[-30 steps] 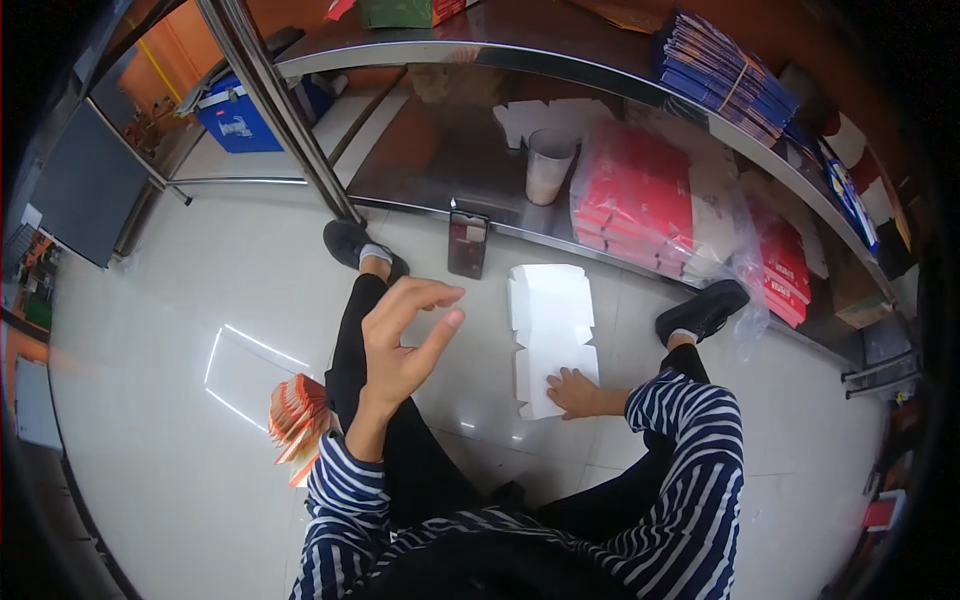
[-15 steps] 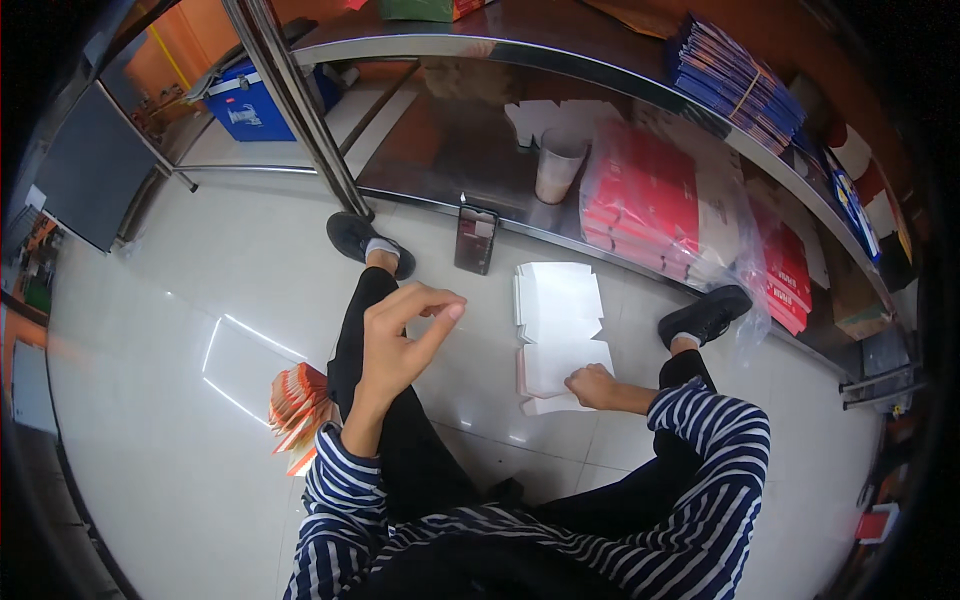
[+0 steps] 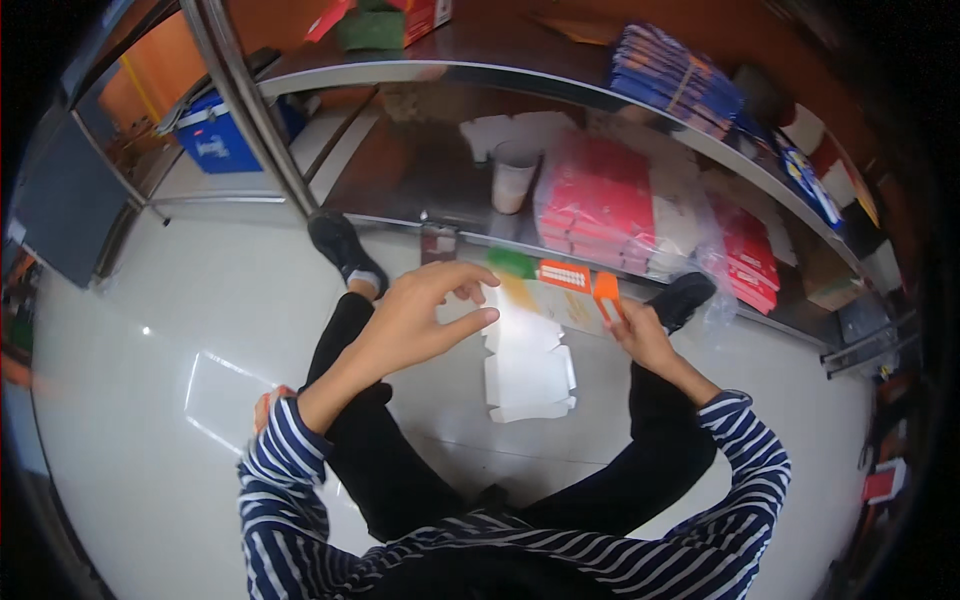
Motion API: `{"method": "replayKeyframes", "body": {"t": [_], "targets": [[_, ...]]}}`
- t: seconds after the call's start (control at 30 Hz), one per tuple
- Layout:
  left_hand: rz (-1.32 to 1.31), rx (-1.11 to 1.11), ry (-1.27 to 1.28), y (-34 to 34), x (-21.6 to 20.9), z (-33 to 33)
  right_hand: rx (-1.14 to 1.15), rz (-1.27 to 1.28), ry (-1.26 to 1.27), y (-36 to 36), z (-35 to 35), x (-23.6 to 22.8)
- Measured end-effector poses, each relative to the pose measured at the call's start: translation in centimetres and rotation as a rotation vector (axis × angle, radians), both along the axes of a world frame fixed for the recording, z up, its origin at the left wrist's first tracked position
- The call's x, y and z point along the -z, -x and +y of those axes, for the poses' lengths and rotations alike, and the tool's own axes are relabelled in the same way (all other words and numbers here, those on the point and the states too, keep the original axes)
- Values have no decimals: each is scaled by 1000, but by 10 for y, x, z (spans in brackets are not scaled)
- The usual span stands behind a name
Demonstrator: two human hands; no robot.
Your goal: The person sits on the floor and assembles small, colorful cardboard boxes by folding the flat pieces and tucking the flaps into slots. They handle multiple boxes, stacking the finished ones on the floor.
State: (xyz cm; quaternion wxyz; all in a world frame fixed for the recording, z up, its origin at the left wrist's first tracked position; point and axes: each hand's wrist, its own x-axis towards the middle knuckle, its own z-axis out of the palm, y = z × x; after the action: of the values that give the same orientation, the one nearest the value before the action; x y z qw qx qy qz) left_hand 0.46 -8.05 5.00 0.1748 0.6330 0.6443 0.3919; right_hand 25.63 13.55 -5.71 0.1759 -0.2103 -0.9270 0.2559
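My right hand (image 3: 643, 335) is closed on the orange right end of a flat carton blank (image 3: 572, 302). Its printed side shows green, orange and tan, and it is partly smeared by motion. Below it, white carton blanks (image 3: 530, 380) lie on the floor, with flaps and notches along their edges. At the left end of the held blank is my left hand (image 3: 425, 310), thumb and fingers apart with nothing visible between them. Beside my left sleeve, a folded orange-and-white bundle (image 3: 268, 408) is mostly hidden.
A phone (image 3: 438, 243) leans at the lower shelf's edge. On that shelf stand a plastic cup (image 3: 514, 178) and plastic-wrapped red-and-white carton stacks (image 3: 597, 195). Banded blue flat packs (image 3: 675, 80) lie on the upper shelf. A steel post (image 3: 245, 110) rises near a blue cooler box (image 3: 215, 135).
My right hand has lifted a carton blank off the floor, its printed side now showing. My left thumb and fingers have spread, near the blank's left end. The whole view has shifted.
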Motion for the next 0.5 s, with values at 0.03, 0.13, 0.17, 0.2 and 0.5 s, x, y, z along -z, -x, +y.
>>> {"method": "replayKeyframes", "body": {"t": [0.03,0.13,0.17,0.2,0.5], "targets": [[96,49,-102,-1,9,17,9,31,-3,-6,0,-20],[316,131,-355,-9,30,60,-1,85,73,-10,-6,-73],[241,184,-350,-11,33,70,-17,53,31,-11,-10,-90],[167,235,-345,-13,36,80,-36,19,-11,-10,-15,-108],[-131,176,-413,-45,17,78,228,516,-11,21,-39,-114]]}}
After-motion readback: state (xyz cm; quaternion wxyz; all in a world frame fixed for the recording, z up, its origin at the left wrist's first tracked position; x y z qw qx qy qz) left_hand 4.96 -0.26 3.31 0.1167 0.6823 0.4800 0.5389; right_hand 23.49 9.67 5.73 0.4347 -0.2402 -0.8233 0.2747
